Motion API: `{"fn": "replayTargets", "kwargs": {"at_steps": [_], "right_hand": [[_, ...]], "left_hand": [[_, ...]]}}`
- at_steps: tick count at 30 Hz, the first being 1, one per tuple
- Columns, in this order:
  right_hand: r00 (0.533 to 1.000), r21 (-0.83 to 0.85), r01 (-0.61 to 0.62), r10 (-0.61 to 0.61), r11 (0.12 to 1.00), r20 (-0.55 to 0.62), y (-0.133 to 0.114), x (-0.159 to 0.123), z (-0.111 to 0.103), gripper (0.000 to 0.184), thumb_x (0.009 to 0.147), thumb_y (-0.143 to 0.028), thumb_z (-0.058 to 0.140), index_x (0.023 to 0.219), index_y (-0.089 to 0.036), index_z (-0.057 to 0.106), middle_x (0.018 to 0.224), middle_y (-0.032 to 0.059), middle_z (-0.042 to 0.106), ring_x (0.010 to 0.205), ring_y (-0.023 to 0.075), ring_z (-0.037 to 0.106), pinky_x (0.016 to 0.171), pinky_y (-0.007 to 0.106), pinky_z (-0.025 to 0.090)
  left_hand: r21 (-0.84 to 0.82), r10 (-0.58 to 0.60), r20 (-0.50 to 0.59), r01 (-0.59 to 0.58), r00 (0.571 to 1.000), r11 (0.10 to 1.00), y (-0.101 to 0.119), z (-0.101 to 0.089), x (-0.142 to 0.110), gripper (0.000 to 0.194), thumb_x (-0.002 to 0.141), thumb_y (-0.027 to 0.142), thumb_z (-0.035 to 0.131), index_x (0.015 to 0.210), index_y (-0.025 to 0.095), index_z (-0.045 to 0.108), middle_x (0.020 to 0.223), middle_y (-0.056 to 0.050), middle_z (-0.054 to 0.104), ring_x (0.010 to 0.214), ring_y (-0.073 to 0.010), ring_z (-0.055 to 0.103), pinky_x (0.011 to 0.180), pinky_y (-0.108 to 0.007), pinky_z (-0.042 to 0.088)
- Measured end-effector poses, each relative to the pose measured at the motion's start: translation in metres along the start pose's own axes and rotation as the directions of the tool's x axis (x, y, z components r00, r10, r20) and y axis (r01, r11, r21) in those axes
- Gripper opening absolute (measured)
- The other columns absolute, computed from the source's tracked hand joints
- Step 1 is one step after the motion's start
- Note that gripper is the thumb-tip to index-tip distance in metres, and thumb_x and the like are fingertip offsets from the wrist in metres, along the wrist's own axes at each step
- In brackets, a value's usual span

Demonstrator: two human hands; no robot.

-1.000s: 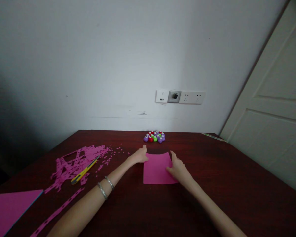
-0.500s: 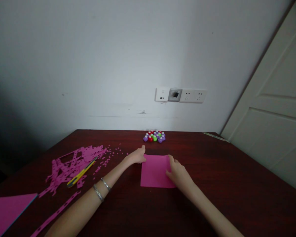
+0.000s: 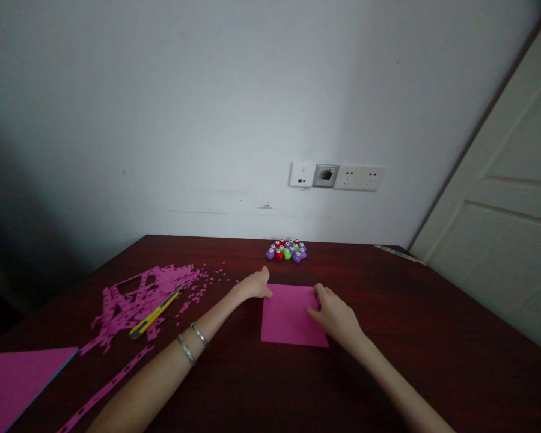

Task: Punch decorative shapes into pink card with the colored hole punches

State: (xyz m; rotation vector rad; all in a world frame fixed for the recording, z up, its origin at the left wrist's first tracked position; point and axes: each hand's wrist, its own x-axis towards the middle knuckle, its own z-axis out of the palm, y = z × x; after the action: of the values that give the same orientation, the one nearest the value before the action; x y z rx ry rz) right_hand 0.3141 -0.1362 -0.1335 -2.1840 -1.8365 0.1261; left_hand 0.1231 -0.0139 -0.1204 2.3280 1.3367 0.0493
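A square sheet of pink paper (image 3: 288,319) lies flat on the dark red-brown table. At its far left corner is my left hand (image 3: 255,284), thumb on the edge of the sheet and fingers reaching past the corner. My right hand (image 3: 338,313) curls over the far right part of the same sheet, with the thumb on its face and the fingers at its edge. Just beyond the paper sits a cluster of small purple, red and green toys (image 3: 287,251) with eye-like dots.
To the left lie a tangled pile of punched pink paper strips (image 3: 162,282), a yellow utility knife (image 3: 155,316) and scattered pink bits (image 3: 198,288). One long punched strip (image 3: 106,391) and a pink sheet stack (image 3: 22,379) lie nearer. Wall sockets (image 3: 358,178) are behind.
The view has shifted slightly, moving everything a little rightward. The paper seems turned very slightly; both hands stay at its sides.
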Motion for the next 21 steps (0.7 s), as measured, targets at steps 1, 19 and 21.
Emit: {"fn": "replayTargets", "kwargs": {"at_steps": [1, 19, 21], "right_hand": [[1.0, 0.055, -0.008, 0.009, 0.998, -0.008, 0.005, 0.005, -0.001, 0.018, 0.077, -0.031, 0.052, 0.092, -0.021, 0.05, 0.089, 0.0037, 0.058, 0.076, 0.0166, 0.057, 0.056, 0.023, 0.035], [0.995, -0.031, 0.03, -0.033, 0.999, -0.099, 0.048, 0.057, 0.017, 0.01, 0.086, -0.027, 0.044, 0.087, -0.02, 0.052, 0.081, 0.0037, 0.064, 0.075, 0.0169, 0.061, 0.057, 0.023, 0.031], [0.994, -0.049, 0.026, -0.031, 0.998, -0.1, 0.048, 0.056, 0.018, 0.011, 0.087, -0.026, 0.043, 0.089, -0.02, 0.052, 0.083, 0.0039, 0.065, 0.076, 0.0165, 0.061, 0.058, 0.022, 0.032]], "left_hand": [[-0.032, 0.018, -0.01, -0.018, 1.0, 0.999, -0.003, 0.001, 0.002, 0.058, 0.059, 0.022, 0.066, 0.113, 0.012, 0.048, 0.106, -0.015, 0.061, 0.093, -0.0269, 0.06, 0.066, -0.025, 0.043], [-0.422, -0.224, -0.535, -0.028, 0.814, 0.906, -0.043, 0.001, 0.072, 0.022, 0.076, 0.011, 0.05, 0.095, 0.011, 0.062, 0.076, -0.004, 0.064, 0.07, -0.0123, 0.058, 0.068, -0.025, 0.046], [-0.419, -0.233, -0.572, -0.037, 0.786, 0.907, -0.045, 0.002, 0.08, 0.023, 0.075, 0.01, 0.05, 0.095, 0.011, 0.061, 0.08, -0.005, 0.064, 0.074, -0.0129, 0.059, 0.07, -0.025, 0.046]]}}
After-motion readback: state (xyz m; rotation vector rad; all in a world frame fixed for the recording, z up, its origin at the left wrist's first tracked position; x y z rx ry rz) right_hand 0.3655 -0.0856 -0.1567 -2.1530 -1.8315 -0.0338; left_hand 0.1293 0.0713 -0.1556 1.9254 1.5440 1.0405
